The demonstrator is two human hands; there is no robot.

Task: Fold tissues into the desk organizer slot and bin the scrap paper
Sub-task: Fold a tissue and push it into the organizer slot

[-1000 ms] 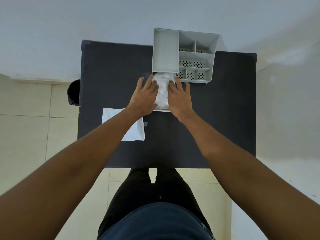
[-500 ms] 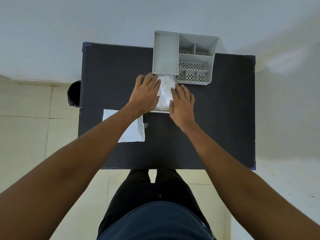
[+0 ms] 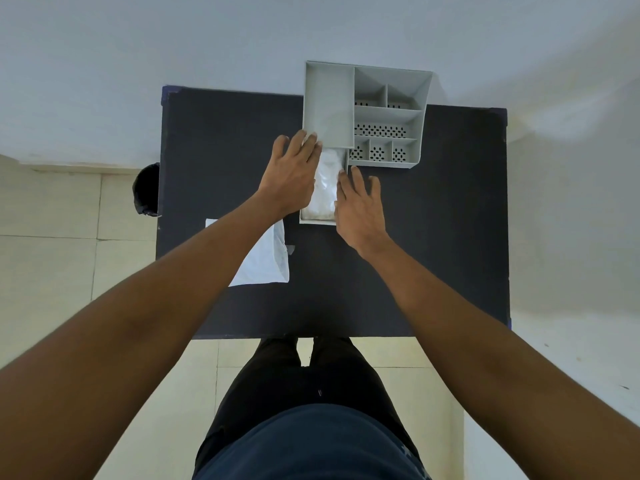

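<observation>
Dark table (image 3: pixel 433 237), tiled floor (image 3: pixel 48 265)

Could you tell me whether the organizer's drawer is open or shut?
Open: the drawer sticks out toward the person, tissues visible inside.

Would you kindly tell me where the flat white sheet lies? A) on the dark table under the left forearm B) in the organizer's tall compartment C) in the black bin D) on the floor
A: the white sheet lies flat on the dark table, partly hidden by the left forearm.
</observation>
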